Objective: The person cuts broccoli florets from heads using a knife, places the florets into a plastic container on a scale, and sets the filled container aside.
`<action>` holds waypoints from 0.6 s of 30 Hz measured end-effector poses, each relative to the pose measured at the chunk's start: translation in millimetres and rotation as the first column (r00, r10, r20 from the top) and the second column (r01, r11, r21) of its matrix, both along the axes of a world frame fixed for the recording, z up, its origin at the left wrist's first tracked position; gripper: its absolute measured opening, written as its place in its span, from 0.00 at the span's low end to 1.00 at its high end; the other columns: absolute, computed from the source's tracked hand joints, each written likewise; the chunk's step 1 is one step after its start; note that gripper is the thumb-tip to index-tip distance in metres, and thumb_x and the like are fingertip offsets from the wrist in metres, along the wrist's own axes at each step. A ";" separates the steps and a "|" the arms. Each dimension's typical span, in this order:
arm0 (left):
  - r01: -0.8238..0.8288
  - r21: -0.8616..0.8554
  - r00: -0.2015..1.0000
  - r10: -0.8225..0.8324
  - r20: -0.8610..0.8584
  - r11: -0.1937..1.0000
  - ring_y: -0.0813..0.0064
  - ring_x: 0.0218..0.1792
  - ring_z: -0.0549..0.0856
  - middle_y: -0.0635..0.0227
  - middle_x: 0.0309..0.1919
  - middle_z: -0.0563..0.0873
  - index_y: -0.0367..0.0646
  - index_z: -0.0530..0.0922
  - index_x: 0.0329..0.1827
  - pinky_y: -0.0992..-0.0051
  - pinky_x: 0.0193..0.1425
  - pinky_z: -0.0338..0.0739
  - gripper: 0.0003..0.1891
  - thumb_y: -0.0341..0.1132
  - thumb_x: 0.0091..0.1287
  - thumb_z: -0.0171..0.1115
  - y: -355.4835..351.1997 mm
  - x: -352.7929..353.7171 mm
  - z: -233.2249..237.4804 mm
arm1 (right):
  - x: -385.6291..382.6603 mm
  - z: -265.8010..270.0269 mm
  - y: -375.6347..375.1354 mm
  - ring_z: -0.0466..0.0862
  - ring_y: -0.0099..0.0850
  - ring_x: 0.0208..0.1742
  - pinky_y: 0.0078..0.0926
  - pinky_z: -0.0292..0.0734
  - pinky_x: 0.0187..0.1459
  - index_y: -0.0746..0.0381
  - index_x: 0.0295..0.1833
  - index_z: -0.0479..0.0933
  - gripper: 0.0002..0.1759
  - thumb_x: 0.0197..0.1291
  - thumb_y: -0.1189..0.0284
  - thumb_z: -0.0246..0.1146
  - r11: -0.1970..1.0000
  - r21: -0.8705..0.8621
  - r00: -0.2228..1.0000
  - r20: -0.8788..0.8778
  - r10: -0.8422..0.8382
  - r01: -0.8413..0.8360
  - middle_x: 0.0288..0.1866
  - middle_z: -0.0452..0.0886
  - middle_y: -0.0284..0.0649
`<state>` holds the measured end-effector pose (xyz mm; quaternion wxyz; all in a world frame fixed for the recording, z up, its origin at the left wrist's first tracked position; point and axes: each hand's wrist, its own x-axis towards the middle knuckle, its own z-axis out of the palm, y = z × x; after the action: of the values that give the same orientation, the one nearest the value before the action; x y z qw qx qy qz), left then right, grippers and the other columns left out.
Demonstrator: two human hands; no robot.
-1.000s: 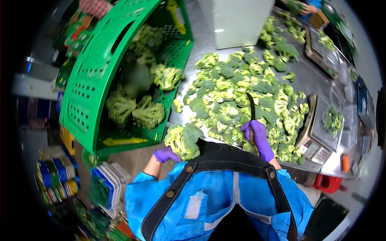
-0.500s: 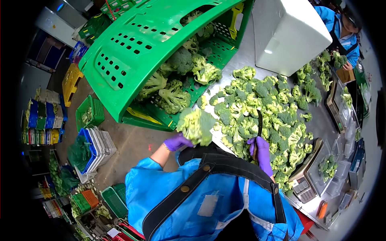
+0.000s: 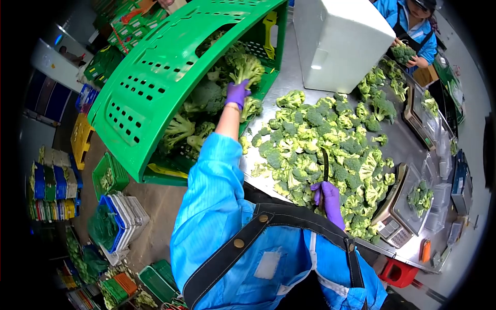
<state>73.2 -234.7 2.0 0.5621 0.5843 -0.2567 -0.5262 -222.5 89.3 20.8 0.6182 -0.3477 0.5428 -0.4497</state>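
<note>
One broccoli head in the green crate, far left | left hand: fingers curled round it | right hand, near: wrapped round a dark-bladed knife pointing far, over florets.

Brown floor is showing at lower left, a blue light is glowing at upper left, and a metal table is gleaming across the centre-right.

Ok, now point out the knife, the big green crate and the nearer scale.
Knife [image 3: 325, 164], head view: on the dark blade.
Big green crate [image 3: 170, 89], head view: on its perforated side wall.
Nearer scale [image 3: 404, 205], head view: on its platter's bare part.
</note>
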 end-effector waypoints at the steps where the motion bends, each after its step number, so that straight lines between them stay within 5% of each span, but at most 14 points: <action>1: 0.137 -0.078 0.958 -0.112 0.263 0.987 0.77 0.20 0.76 0.66 0.26 0.77 0.37 0.73 0.39 0.79 0.29 0.77 0.16 0.34 0.52 0.68 -27.3 20.8 -34.3 | -1.3 0.7 1.0 0.66 0.20 0.14 0.17 0.59 0.19 0.67 0.35 0.76 0.20 0.69 0.62 0.47 1.000 0.000 1.000 0.002 -0.012 0.012 0.13 0.70 0.33; 2: 0.288 -0.118 0.836 -0.189 0.515 0.950 0.75 0.22 0.76 0.65 0.25 0.77 0.37 0.72 0.39 0.78 0.30 0.78 0.16 0.33 0.52 0.68 -47.8 33.1 -55.8 | -2.6 2.1 1.9 0.66 0.20 0.14 0.17 0.60 0.19 0.67 0.35 0.76 0.20 0.69 0.62 0.47 1.000 -0.001 1.000 -0.002 -0.022 0.022 0.14 0.70 0.33; 3: -0.007 -0.207 0.990 0.035 0.137 0.978 0.75 0.23 0.76 0.65 0.25 0.77 0.37 0.72 0.40 0.78 0.29 0.76 0.15 0.29 0.52 0.66 -54.3 22.3 -49.6 | -3.2 1.8 3.6 0.66 0.20 0.14 0.17 0.60 0.18 0.68 0.35 0.76 0.21 0.69 0.62 0.47 0.999 0.000 0.999 -0.002 -0.034 0.034 0.14 0.70 0.34; 4: -0.308 -0.163 0.929 0.260 -0.263 0.937 0.75 0.25 0.76 0.65 0.25 0.77 0.37 0.72 0.40 0.78 0.29 0.75 0.14 0.26 0.51 0.64 -58.4 12.4 -45.3 | -4.7 -3.6 5.4 0.66 0.20 0.14 0.17 0.60 0.18 0.68 0.35 0.76 0.21 0.69 0.62 0.47 0.999 0.008 0.999 0.006 -0.049 0.048 0.14 0.70 0.34; 5: -0.345 -0.240 0.937 0.348 -0.032 0.907 0.76 0.26 0.75 0.66 0.27 0.77 0.36 0.73 0.38 0.77 0.28 0.71 0.13 0.22 0.49 0.61 -62.7 10.8 -46.3 | -6.2 -9.3 6.5 0.66 0.21 0.13 0.17 0.60 0.17 0.68 0.35 0.76 0.22 0.69 0.61 0.46 0.998 0.000 0.998 0.003 -0.058 0.058 0.13 0.71 0.35; 6: -0.186 -0.233 0.978 0.203 0.052 0.955 0.66 0.43 0.77 0.57 0.46 0.77 0.34 0.68 0.56 0.68 0.49 0.71 0.29 0.23 0.46 0.63 -61.2 16.9 -45.6 | -7.4 -14.2 7.1 0.67 0.21 0.12 0.17 0.59 0.16 0.69 0.35 0.75 0.23 0.69 0.60 0.45 0.998 -0.009 0.998 0.001 -0.067 0.067 0.13 0.71 0.36; 8: -0.096 -0.331 0.948 0.188 0.257 0.939 0.67 0.44 0.78 0.58 0.46 0.78 0.34 0.69 0.54 0.71 0.50 0.72 0.27 0.24 0.48 0.64 -67.0 17.1 -59.5 | -9.8 -17.6 7.6 0.67 0.21 0.12 0.17 0.59 0.16 0.69 0.35 0.75 0.23 0.69 0.60 0.46 0.996 0.019 0.996 0.003 -0.087 0.087 0.13 0.71 0.36; 11: 0.139 -0.428 0.892 0.075 0.445 0.893 0.70 0.47 0.78 0.59 0.47 0.78 0.35 0.71 0.52 0.74 0.51 0.72 0.23 0.25 0.51 0.63 0.2 -22.1 -0.4 | -6.8 -5.2 4.3 0.64 0.18 0.14 0.16 0.58 0.19 0.66 0.36 0.76 0.18 0.68 0.64 0.48 0.993 0.064 0.995 0.001 -0.096 0.096 0.13 0.69 0.32; 14: 0.193 -0.554 0.799 0.198 0.567 0.810 0.71 0.50 0.76 0.62 0.50 0.77 0.38 0.73 0.51 0.73 0.55 0.70 0.19 0.25 0.54 0.63 60.0 -39.8 26.8 | -7.8 -5.9 0.5 0.63 0.18 0.14 0.16 0.56 0.19 0.66 0.36 0.76 0.18 0.68 0.64 0.48 0.993 0.064 0.995 0.003 -0.096 0.096 0.13 0.69 0.31; 16: 0.137 -0.627 0.493 0.497 0.714 0.767 0.68 0.55 0.72 0.61 0.54 0.74 0.37 0.73 0.51 0.69 0.61 0.64 0.20 0.25 0.53 0.62 90.7 -33.1 36.1 | -8.3 -6.9 -0.4 0.64 0.18 0.14 0.16 0.56 0.19 0.66 0.36 0.76 0.18 0.68 0.64 0.47 0.994 0.052 0.994 0.049 -0.100 0.098 0.14 0.69 0.31; 17: 0.086 -0.683 0.468 0.575 0.671 0.726 0.62 0.58 0.67 0.57 0.55 0.70 0.35 0.69 0.54 0.64 0.64 0.58 0.24 0.25 0.52 0.61 99.9 -21.0 30.3 | -10.2 -6.5 -1.1 0.64 0.18 0.14 0.16 0.56 0.19 0.66 0.36 0.76 0.18 0.68 0.64 0.47 0.995 0.053 0.995 0.046 -0.083 0.080 0.14 0.69 0.31; 18: 0.006 -0.733 0.286 0.701 0.653 0.680 0.58 0.59 0.66 0.54 0.57 0.68 0.34 0.66 0.57 0.61 0.64 0.57 0.27 0.27 0.53 0.62 105.9 -8.2 24.6 | -12.3 -6.4 -3.0 0.65 0.18 0.15 0.16 0.57 0.19 0.66 0.36 0.76 0.18 0.68 0.64 0.47 0.997 0.052 0.997 0.042 -0.065 0.063 0.14 0.69 0.31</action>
<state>65.0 -128.8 26.6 0.5847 0.5972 -0.5282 0.1499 -234.8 86.3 14.4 0.6238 -0.3046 0.5511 -0.4630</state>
